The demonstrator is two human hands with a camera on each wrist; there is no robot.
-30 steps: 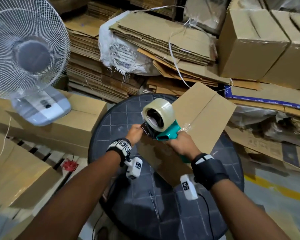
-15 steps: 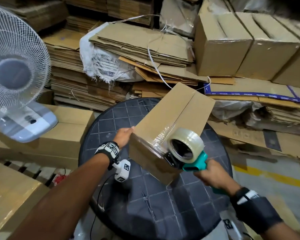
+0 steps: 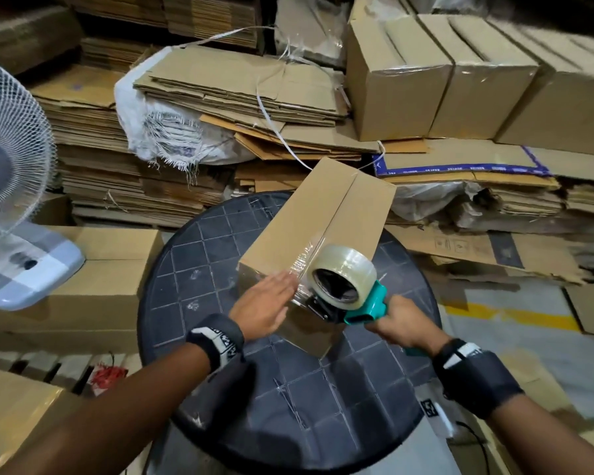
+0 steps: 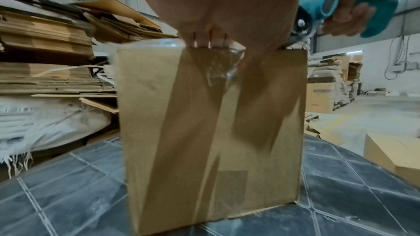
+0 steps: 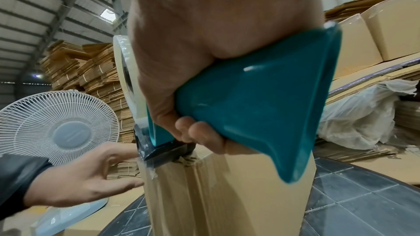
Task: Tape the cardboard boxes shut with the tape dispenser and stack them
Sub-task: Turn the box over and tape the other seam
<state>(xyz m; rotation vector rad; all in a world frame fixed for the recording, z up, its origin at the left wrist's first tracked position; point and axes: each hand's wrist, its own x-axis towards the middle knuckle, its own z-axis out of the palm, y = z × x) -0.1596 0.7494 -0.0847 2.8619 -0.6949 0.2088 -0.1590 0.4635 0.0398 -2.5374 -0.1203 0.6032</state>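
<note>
A long cardboard box (image 3: 319, 221) lies on the round black table (image 3: 192, 269), its top seam running away from me. Clear tape (image 3: 302, 265) covers the near end of the seam and folds over the front face (image 4: 211, 132). My right hand (image 3: 405, 323) grips the teal handle of the tape dispenser (image 3: 347, 286), whose blade end sits at the box's near top edge (image 5: 168, 152). My left hand (image 3: 264, 306) lies flat with straight fingers on the near top corner, beside the tape; its fingertips (image 4: 204, 42) rest on the box's edge.
A white fan (image 3: 11, 159) stands at the left on closed boxes (image 3: 93, 279). Piles of flattened cardboard (image 3: 240, 90) and a white sack (image 3: 165, 132) fill the back. Closed boxes (image 3: 402, 80) are lined up at the back right. A yellow floor line (image 3: 515, 313) runs at the right.
The dispenser was pulled along the seam toward me to the box's near edge. My left hand moved from the box's left corner to lie flat beside the tape.
</note>
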